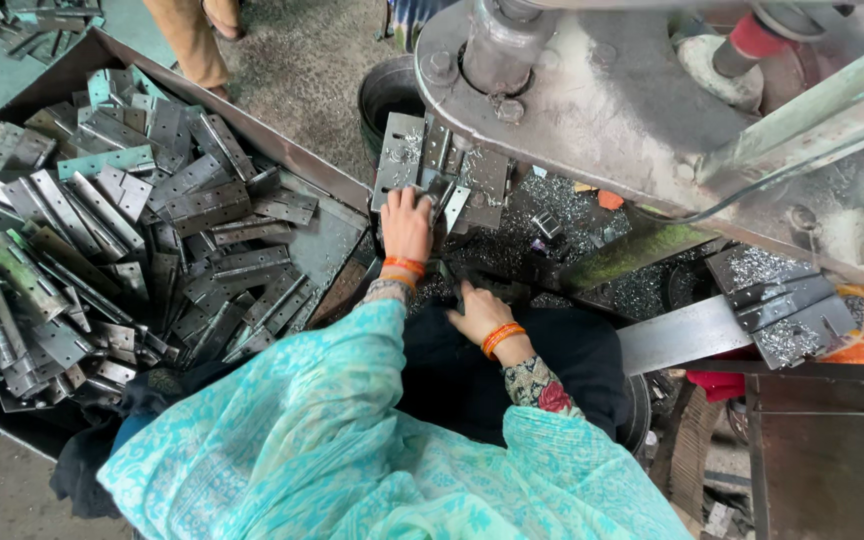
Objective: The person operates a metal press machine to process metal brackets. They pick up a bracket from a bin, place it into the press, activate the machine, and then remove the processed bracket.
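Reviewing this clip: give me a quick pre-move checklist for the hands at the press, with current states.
1. Left hand on the metal plate at the press bed: ok.
2. Left fingers clear of the press ram: cannot tell.
3. Right hand low, away from the ram: ok.
4. Right hand's grip: cannot tell, hidden.
5. Hinge plates in the tray beside the left arm: ok.
6. Metal shavings around the bed: not ok.
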